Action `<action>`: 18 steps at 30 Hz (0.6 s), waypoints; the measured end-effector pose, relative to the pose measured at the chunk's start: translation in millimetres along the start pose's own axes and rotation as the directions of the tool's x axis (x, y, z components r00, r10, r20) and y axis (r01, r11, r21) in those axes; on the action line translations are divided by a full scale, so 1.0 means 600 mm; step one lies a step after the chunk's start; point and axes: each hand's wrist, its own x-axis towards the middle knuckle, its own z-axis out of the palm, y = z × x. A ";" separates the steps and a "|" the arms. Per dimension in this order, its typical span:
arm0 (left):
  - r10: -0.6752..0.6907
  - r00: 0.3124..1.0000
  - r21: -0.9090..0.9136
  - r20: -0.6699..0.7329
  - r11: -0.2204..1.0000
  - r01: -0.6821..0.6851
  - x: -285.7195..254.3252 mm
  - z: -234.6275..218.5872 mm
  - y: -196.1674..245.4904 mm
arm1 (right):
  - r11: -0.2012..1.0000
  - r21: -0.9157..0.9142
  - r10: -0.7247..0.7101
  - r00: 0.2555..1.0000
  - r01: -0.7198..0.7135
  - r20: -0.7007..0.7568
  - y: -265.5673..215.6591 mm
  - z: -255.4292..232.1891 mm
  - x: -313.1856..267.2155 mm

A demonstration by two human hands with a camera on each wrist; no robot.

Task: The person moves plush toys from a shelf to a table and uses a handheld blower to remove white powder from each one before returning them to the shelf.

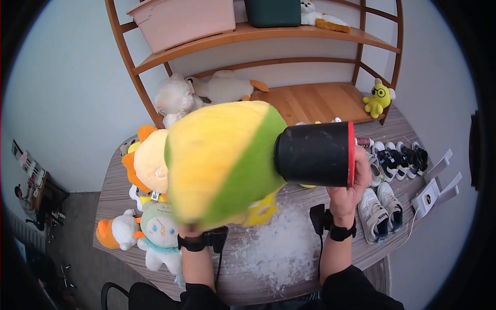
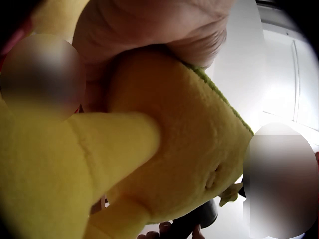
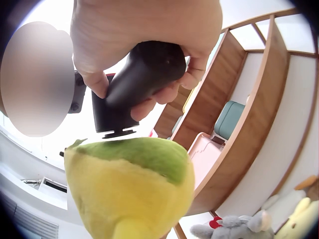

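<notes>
A yellow and green plush toy is held up over the table, blurred in the head view. My left hand grips its yellow body in the left wrist view; in the head view the toy hides most of that hand. My right hand holds a black device with a red rim, its narrower end at the toy's green part. In the right wrist view, the fingers of my right hand curl round the black handle, above the toy's green top.
White bits lie scattered on the grey wooden table. Several plush toys, including a green-hooded one, stand at the left. Shoes and a white device are at the right. A wooden shelf with bins stands behind.
</notes>
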 end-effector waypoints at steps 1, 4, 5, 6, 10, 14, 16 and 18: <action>-0.019 0.999 -0.060 0.029 0.998 0.021 0.012 0.035 0.017 | 0.999 0.036 0.022 1.000 -0.022 -0.005 -0.001 0.002 0.000; -0.101 0.995 -0.156 -0.017 0.983 0.097 0.035 0.119 0.057 | 0.986 0.143 0.087 0.996 -0.082 -0.032 -0.004 0.015 -0.005; -0.104 0.994 -0.148 -0.019 0.984 0.100 0.034 0.118 0.058 | 0.981 0.171 0.105 0.993 -0.095 -0.053 -0.006 0.021 -0.007; -0.109 0.994 -0.141 -0.017 0.984 0.105 0.034 0.118 0.058 | 0.975 0.196 0.124 0.989 -0.107 -0.075 -0.008 0.022 -0.009; -0.099 0.994 -0.190 0.045 0.976 0.105 0.029 0.108 0.061 | 0.982 0.158 0.108 0.994 -0.105 -0.009 -0.003 0.011 -0.008; -0.203 0.979 -0.314 0.022 0.928 0.200 0.036 0.066 0.044 | 0.983 0.147 0.112 0.994 -0.113 0.015 0.003 0.007 -0.008; -0.192 0.981 -0.337 0.013 0.923 0.185 0.037 0.051 0.041 | 0.983 0.147 0.112 0.994 -0.111 0.006 0.004 0.007 -0.002; -0.155 0.988 -0.314 0.000 0.938 0.147 0.036 0.040 0.037 | 0.978 0.174 0.124 0.992 -0.118 -0.028 0.007 0.010 -0.002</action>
